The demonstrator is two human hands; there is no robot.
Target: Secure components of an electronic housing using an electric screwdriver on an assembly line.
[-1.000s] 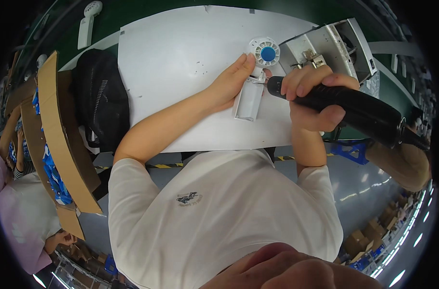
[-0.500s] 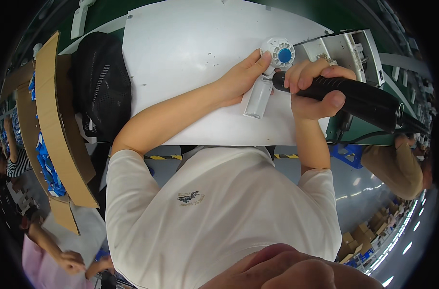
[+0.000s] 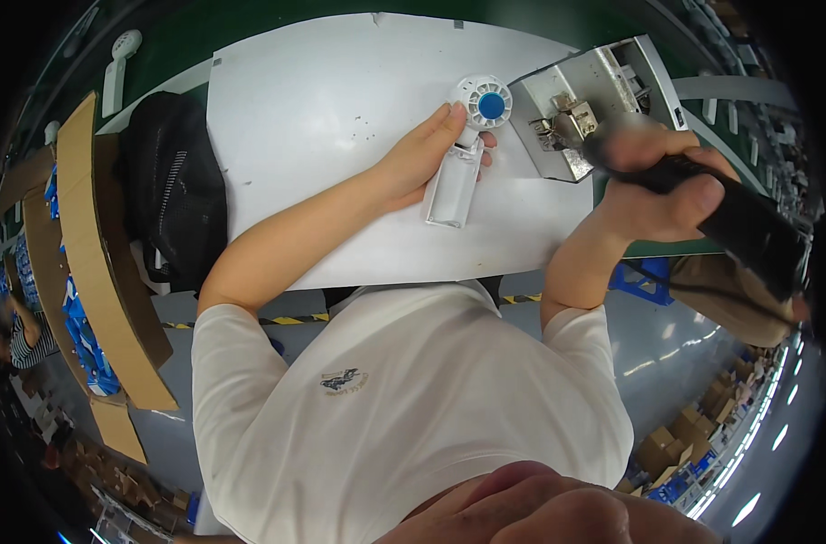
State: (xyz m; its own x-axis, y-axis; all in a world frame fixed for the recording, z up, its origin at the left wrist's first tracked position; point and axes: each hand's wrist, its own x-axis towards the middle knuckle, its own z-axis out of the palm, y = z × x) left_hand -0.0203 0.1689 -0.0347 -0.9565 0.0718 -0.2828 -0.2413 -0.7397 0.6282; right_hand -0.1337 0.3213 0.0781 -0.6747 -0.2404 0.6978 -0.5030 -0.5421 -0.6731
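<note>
My left hand (image 3: pixel 429 154) is closed around the neck of a small white handheld fan (image 3: pixel 453 186). Its round grille with a blue centre faces up, and its handle points toward me with the hollow inside showing. A black power screwdriver (image 3: pixel 748 227), blurred by motion, is gripped in my right hand (image 3: pixel 662 195). The screwdriver's tip end is beside a metal box-shaped device (image 3: pixel 542 104) with a small mechanism in it, apart from the fan. Blur hides whether the tip touches the device.
A white sheet (image 3: pixel 304 118) covers the green table, with small dark specks on it. A black bag (image 3: pixel 173 190) and a cardboard box (image 3: pixel 114 245) of blue packets stand at the left. Another white fan (image 3: pixel 116 77) lies at the far left. A cable hangs from the screwdriver.
My right hand has drawn the screwdriver away from the fan, rightward to the metal device. My left hand still holds the fan. The whole view has shifted slightly.
</note>
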